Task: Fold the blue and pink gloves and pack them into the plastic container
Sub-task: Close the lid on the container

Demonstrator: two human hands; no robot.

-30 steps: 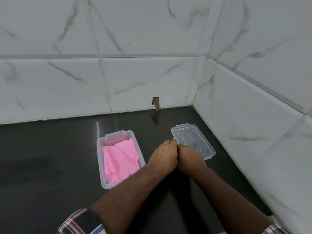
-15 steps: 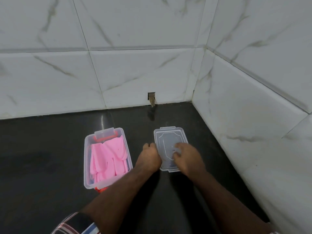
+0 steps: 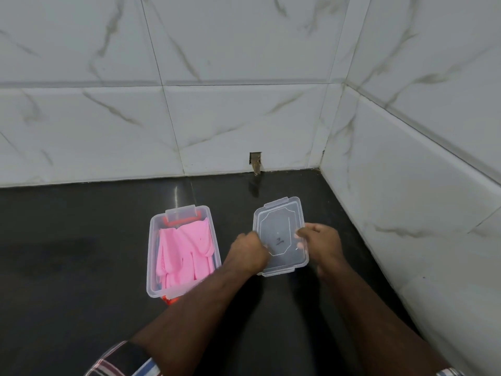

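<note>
A clear plastic container point(image 3: 152, 256) stands on the dark counter with folded pink gloves point(image 3: 185, 251) lying inside it. A sliver of blue shows under the pink at the container's right wall; the blue gloves are otherwise hidden. To the right, the clear lid point(image 3: 279, 232) is held between both hands. My left hand point(image 3: 249, 252) grips its left edge with curled fingers. My right hand point(image 3: 320, 244) grips its right edge, thumb on top.
The dark counter point(image 3: 81, 253) runs into a corner of white marble-tiled walls at the back point(image 3: 217, 126) and at the right point(image 3: 406, 199). A small notch point(image 3: 255, 161) sits in the back wall at counter level. Orange clips show at the container's ends.
Both hands went from meeting at the lid's near corner to gripping its two long edges. The lid has turned and now sits square between them.
</note>
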